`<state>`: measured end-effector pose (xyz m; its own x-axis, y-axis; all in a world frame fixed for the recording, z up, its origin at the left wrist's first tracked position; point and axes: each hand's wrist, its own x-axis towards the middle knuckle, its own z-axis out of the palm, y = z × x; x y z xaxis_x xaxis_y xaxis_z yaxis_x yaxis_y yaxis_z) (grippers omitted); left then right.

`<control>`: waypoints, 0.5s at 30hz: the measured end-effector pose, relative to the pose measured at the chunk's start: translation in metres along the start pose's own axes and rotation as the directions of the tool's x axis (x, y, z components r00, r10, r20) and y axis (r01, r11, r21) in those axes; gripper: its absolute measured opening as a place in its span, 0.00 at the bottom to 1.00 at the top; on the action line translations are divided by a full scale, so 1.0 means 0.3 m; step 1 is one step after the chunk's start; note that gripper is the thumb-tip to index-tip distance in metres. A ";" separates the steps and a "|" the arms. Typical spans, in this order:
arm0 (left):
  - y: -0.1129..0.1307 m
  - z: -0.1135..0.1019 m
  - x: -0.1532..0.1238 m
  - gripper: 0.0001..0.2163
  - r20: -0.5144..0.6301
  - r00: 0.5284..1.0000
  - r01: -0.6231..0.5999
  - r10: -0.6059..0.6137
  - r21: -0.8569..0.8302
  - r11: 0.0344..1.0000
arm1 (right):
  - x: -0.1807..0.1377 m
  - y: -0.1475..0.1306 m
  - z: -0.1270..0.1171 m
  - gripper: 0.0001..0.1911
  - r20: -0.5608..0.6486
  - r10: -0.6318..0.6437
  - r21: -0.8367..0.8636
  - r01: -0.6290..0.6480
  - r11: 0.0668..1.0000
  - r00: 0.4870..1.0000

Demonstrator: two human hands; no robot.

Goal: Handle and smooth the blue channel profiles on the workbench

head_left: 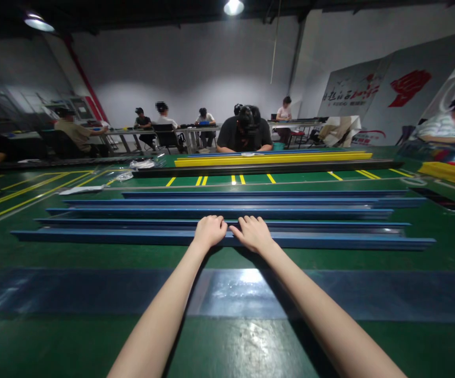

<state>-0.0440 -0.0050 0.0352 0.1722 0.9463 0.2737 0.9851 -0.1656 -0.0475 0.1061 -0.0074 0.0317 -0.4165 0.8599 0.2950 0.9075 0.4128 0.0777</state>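
Several long blue strips (93, 237) with raised edges lie side by side across the green table. My left hand (210, 231) is laid over the nearest strips, its fingers curled over a far edge. Close beside it, my right hand (254, 232) grips the same strips, fingers bent over the edge and thumb pointing left. The two thumbs nearly meet. My fingertips are partly hidden behind the strips. Nearer to me, a shiny, clear band of film (141, 291) lies flat under my forearms.
Beyond the blue strips lie a black bar (267, 168) and a yellow bar (275, 158). Crumpled clear plastic (144, 164) is at the back left. A phone (442, 199) and a yellow tray (448, 171) are at the right. A person (245, 131) sits opposite; others work farther off.
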 end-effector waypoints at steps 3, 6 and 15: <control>-0.044 0.004 0.001 0.15 -0.002 1.000 0.027 -0.027 -0.007 1.000 | -0.007 0.031 -0.006 0.28 -0.029 -0.029 -0.006 0.029 1.000 0.999; -0.090 0.005 -0.001 0.16 0.014 0.999 0.037 -0.037 -0.017 0.999 | -0.030 0.111 -0.010 0.26 0.003 0.048 -0.015 -0.048 0.999 0.999; -0.273 -0.020 -0.043 0.16 0.079 0.994 0.079 -0.080 0.008 0.997 | -0.120 0.370 -0.016 0.24 0.090 0.126 -0.056 -0.121 0.991 0.988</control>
<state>-0.1269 -0.0053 0.0412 0.0927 0.9754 0.2002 0.9956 -0.0878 -0.0330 0.2219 0.0060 0.0343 -0.3023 0.9286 0.2154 0.9529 0.2882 0.0946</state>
